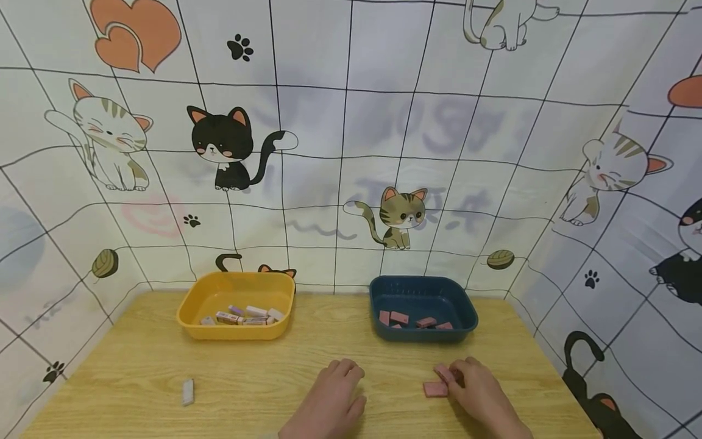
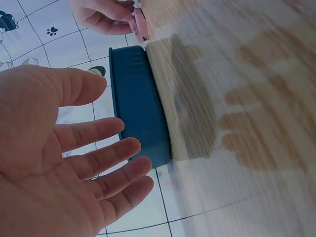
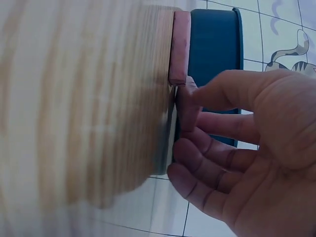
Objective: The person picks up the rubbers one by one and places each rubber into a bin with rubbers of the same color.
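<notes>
My right hand pinches a small pink eraser between thumb and fingers at the right of the table. A second pink eraser lies flat right beside it. In the right wrist view the held eraser is tilted, overlapping the end of the lying eraser. My left hand hovers near the middle of the table and holds nothing. Its fingers are spread and relaxed in the left wrist view, palm showing.
A blue basket with several pink erasers stands at the back right. At the back left, a yellow basket contains several white pieces, some in printed sleeves, and a purple one. One whitish block lies at the front left. Cat-patterned sheeting surrounds the wooden table.
</notes>
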`<state>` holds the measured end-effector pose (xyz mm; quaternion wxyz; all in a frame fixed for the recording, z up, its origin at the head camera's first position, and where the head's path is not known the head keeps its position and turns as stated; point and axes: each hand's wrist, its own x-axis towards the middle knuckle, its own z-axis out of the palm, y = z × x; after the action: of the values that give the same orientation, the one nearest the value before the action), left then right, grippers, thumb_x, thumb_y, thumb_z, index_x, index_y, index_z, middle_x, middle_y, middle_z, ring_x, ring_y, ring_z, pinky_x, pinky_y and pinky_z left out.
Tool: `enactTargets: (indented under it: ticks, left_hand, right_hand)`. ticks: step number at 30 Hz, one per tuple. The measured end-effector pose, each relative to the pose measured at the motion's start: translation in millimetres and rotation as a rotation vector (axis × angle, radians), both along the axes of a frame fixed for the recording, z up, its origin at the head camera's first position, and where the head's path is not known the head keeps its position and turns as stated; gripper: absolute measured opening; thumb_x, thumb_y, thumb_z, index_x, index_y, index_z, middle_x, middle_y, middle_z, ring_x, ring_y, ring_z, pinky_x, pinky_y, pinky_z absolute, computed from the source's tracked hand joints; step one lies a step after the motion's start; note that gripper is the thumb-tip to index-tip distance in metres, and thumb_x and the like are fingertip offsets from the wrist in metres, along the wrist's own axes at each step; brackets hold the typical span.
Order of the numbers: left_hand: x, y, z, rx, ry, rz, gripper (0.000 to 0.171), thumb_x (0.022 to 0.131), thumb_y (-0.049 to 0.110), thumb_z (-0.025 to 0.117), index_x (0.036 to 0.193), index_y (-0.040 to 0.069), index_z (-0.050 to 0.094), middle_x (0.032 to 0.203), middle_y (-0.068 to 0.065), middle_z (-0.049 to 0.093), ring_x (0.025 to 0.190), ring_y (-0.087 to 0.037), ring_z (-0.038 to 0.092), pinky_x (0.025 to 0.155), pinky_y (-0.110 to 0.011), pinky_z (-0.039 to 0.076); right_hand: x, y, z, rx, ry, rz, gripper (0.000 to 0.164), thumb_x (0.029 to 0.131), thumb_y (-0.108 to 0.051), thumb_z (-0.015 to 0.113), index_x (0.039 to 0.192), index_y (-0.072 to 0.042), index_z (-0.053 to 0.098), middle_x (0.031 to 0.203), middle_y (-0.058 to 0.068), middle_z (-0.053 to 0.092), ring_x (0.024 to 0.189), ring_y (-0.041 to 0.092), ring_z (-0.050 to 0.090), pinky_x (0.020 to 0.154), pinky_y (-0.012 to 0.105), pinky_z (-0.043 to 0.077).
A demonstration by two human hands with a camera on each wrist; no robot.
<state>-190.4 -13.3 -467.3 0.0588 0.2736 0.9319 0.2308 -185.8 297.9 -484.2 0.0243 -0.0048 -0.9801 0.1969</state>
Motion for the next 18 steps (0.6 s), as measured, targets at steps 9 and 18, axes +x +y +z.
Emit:
enactTargets:
  ticks: [9,18]
  left_hand:
    - [-1.2,4.9,-4.3,0.016,0.077,-0.046,0.027,0.097,0.024,0.067,0.120,0.010,0.068,0.119,-0.001,0.063,0.111,-0.019,0.057,0.098,-0.042,0.050]
    - [-6.2,11.0,-4.0,-0.008,0.068,-0.051,0.028,0.097,0.024,0.066,0.121,0.009,0.069,0.119,-0.001,0.063,0.108,-0.018,0.056,0.100,-0.041,0.050]
  right_hand:
    - [1.1,-3.2,13.5,-0.045,0.127,-0.025,0.024,0.099,-0.036,0.070,0.097,-0.012,0.076,0.092,0.000,0.062,0.081,0.013,0.057,0.074,0.038,0.053]
    - [-2.0,-1.5,30.9,-0.047,0.222,0.036,0.009,0.090,-0.013,0.077,0.097,-0.008,0.074,0.091,0.000,0.064,0.080,0.015,0.058,0.070,0.035,0.052]
